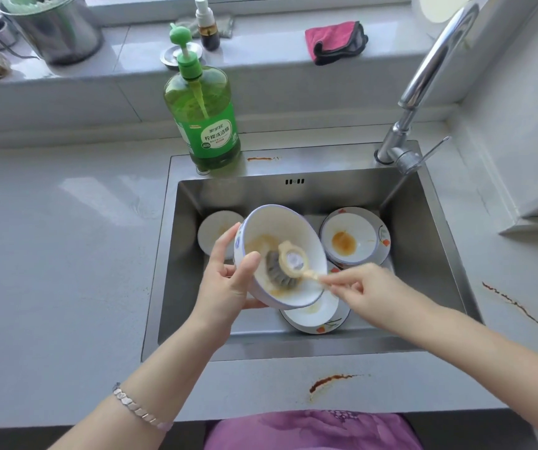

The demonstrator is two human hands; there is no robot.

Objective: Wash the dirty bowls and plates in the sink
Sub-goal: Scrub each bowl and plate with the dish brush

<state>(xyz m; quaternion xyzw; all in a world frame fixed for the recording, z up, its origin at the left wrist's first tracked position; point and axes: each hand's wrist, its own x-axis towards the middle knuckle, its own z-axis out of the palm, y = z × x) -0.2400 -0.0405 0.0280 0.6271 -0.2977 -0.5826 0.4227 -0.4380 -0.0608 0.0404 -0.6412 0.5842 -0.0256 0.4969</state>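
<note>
Gripping the bowl (293,227), left hand (228,287) fingers (225,241) curl round its rim; right hand (368,290) pinches the brush (290,259) inside.

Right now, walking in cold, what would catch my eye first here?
A white bowl, held tilted over the sink by the left hand, while the right hand holds a brush inside it. Behind it a tall green soap bottle stands on the sink's back rim, and to the right a dish with an orange stain lies in the basin.
</note>
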